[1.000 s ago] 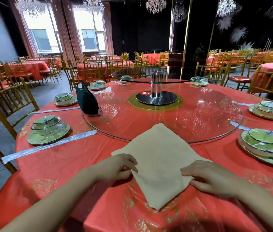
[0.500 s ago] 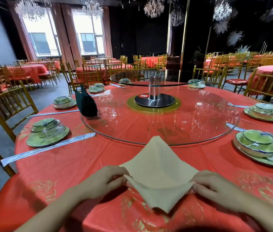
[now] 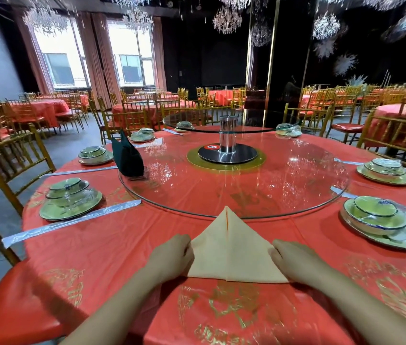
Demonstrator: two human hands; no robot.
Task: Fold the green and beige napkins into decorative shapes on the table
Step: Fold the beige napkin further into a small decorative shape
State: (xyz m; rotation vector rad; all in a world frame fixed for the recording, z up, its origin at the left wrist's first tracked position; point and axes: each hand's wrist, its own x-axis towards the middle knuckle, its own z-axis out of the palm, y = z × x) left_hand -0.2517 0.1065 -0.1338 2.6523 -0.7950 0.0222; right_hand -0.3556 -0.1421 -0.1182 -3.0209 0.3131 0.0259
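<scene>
I have the beige cloth napkin lying flat on the round table under its red and gold cloth, at the near edge, straight ahead of me. It is folded into a triangle. Its long base runs left to right along the near side, and its tip points far, just short of the rim of the clear glass turntable. A centre seam runs from tip to base.

My left hand sits at the napkin's left sloping edge and my right hand at its right one, both low down near the base corners. The napkin lies between them, and neither hand is nearer. I see only the backs of the hands with the fingertips turned in at the cloth, so I cannot tell whether they pinch it or only press it down.

I judge the next fold turns on that seam, which lies midway between my hands. Each hand would then work its own corner.

The dark green folded napkin stands upright far left, on the turntable's left rim, well apart from both hands.
</scene>
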